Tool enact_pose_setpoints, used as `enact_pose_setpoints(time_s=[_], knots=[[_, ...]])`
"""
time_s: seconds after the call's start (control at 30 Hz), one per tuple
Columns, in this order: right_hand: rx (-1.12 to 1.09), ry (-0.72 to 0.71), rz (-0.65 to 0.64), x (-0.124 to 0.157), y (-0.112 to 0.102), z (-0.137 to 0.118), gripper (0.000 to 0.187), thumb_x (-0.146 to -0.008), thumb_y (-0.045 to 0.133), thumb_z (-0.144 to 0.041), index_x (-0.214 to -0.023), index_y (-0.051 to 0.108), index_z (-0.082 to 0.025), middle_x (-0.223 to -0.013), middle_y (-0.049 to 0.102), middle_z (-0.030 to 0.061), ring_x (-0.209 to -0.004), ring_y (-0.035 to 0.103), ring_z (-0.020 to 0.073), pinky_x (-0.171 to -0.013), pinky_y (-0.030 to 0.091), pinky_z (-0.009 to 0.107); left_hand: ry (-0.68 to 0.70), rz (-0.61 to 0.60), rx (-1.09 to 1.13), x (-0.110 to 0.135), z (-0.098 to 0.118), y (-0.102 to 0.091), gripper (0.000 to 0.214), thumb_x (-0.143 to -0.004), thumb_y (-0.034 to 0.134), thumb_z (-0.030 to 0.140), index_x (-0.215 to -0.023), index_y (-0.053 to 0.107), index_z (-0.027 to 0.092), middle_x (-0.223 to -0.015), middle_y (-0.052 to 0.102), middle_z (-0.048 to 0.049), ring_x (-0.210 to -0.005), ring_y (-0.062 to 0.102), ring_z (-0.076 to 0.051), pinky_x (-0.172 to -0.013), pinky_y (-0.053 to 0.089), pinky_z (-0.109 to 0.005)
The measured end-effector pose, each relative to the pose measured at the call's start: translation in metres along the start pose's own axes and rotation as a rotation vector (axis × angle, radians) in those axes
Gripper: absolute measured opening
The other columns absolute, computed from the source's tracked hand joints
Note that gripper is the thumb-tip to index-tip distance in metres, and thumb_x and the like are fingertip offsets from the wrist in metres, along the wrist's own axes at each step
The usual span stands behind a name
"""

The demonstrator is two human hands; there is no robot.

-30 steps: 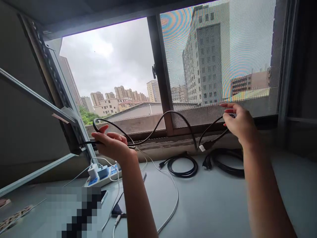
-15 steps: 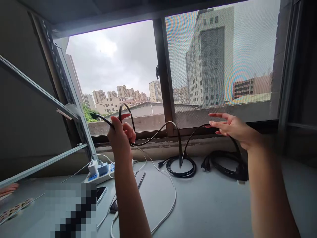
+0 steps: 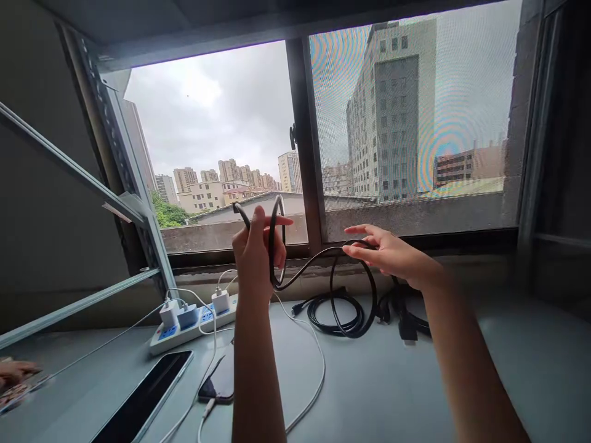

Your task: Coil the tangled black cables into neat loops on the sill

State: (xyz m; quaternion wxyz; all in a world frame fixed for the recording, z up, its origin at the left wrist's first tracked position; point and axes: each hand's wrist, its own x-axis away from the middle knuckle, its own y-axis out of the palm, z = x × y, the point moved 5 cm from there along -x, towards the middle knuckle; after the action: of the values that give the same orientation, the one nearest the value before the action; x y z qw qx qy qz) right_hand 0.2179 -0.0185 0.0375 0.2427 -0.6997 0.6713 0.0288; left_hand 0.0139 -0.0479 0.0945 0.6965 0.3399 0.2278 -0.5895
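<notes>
From the head camera, the left hand (image 3: 255, 255) is raised before the window, fingers closed around small loops of a thin black rubber cable (image 3: 318, 261). At its three o'clock the right hand (image 3: 392, 255) has fingers spread loosely, the cable draped over them and hanging in a wide loop. Below, at six o'clock, a coiled black cord (image 3: 335, 317) lies on the grey table (image 3: 392, 387); at eight o'clock sits a white power strip (image 3: 191, 323).

1. Both forearms are seen bare from wrist to the lower frame edge; no sleeves are worn.
2. The left hand (image 3: 255, 261) is ungloved, with slender fingers (image 3: 276, 221).
3. The right hand (image 3: 392, 255) is likewise uncovered.
</notes>
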Motion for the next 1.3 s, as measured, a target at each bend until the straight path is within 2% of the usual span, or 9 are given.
enact_pose_setpoints(time_s=[0.17,0.33,0.47,0.57,0.67,0.77,0.93,1.13,1.3], knots=[[0.045,-0.107,0.104,-0.003,-0.004,-0.005,0.042,-0.070,0.072,-0.027,-0.111,0.066,-0.024,-0.087,0.064,0.0037,-0.081,0.061,0.0156,-0.067,0.047,0.026,-0.003,0.023,0.017,0.003,0.004,0.007,0.049,-0.089,0.048,0.051,-0.058,0.067,0.018,-0.028,0.033,0.0050,-0.023,0.027,-0.006,-0.028,0.019,-0.020],[-0.147,-0.217,0.380,-0.004,-0.030,-0.006,0.036,-0.073,0.067,-0.030,-0.109,0.066,-0.024,-0.074,0.060,-0.0010,-0.063,0.052,0.0106,-0.057,0.041,0.023,0.018,0.135,-0.118,-0.002,0.005,-0.016,0.055,-0.088,0.046,0.054,-0.055,0.068,0.016,-0.029,0.041,0.0007,-0.024,0.034,-0.008,-0.028,0.023,-0.023],[-0.322,-0.200,0.612,0.001,-0.055,-0.002,0.032,-0.069,0.068,-0.029,-0.101,0.068,-0.024,-0.072,0.055,-0.0015,-0.057,0.042,0.0091,-0.046,0.032,0.021,0.053,0.298,-0.090,-0.005,0.009,-0.039,0.059,-0.093,0.040,0.041,-0.044,0.061,0.018,-0.025,0.027,0.0024,-0.021,0.022,-0.006,-0.027,0.015,-0.023],[-0.422,-0.147,0.716,0.007,-0.067,0.000,0.031,-0.068,0.068,-0.028,-0.099,0.067,-0.025,-0.075,0.055,-0.0002,-0.060,0.043,0.0103,-0.045,0.033,0.020,0.069,0.384,0.037,-0.004,0.011,-0.045,0.064,-0.095,0.032,0.034,-0.035,0.048,0.020,-0.024,0.020,0.0026,-0.021,0.018,-0.006,-0.028,0.011,-0.023],[-0.555,-0.111,0.699,0.009,-0.067,0.000,0.031,-0.066,0.067,-0.024,-0.097,0.064,-0.027,-0.081,0.056,0.0007,-0.065,0.048,0.0115,-0.044,0.034,0.020,0.060,0.432,0.134,-0.002,0.011,-0.044,0.065,-0.096,0.027,0.031,-0.034,0.043,0.020,-0.026,0.021,0.0026,-0.022,0.020,-0.006,-0.028,0.011,-0.023],[-0.653,-0.125,0.576,0.007,-0.058,-0.005,0.031,-0.064,0.067,-0.022,-0.095,0.061,-0.027,-0.079,0.053,-0.0011,-0.058,0.043,0.0085,-0.038,0.023,0.018,0.069,0.438,0.160,-0.002,0.010,-0.040,0.065,-0.096,0.027,0.031,-0.033,0.041,0.019,-0.027,0.020,0.0031,-0.022,0.020,-0.006,-0.028,0.011,-0.023],[-0.603,-0.155,0.402,0.003,-0.038,-0.014,0.033,-0.067,0.069,-0.028,-0.098,0.061,-0.023,-0.075,0.053,-0.0033,-0.050,0.036,0.0037,-0.036,0.022,0.015,0.063,0.342,0.026,-0.001,0.011,-0.034,0.064,-0.093,0.036,0.040,-0.032,0.043,0.020,-0.026,0.020,0.0027,-0.022,0.020,-0.005,-0.029,0.010,-0.022],[-0.392,-0.259,0.295,0.002,-0.020,-0.022,0.030,-0.072,0.071,-0.032,-0.099,0.063,-0.022,-0.067,0.047,-0.0061,-0.049,0.038,0.0035,-0.040,0.030,0.015,-0.198,-0.020,-0.511,0.001,0.004,-0.029,0.056,-0.087,0.047,0.050,-0.042,0.060,0.019,-0.025,0.033,0.0020,-0.024,0.027,-0.005,-0.032,0.024,-0.021],[-0.202,-0.395,0.279,0.002,-0.009,-0.031,0.027,-0.076,0.069,-0.036,-0.098,0.063,-0.022,-0.072,0.055,-0.0035,-0.054,0.044,0.0047,-0.044,0.034,0.016,-0.334,-0.255,-0.566,0.005,-0.006,-0.015,0.051,-0.085,0.050,0.054,-0.054,0.068,0.017,-0.034,0.049,-0.0007,-0.026,0.039,-0.007,-0.034,0.028,-0.022]])
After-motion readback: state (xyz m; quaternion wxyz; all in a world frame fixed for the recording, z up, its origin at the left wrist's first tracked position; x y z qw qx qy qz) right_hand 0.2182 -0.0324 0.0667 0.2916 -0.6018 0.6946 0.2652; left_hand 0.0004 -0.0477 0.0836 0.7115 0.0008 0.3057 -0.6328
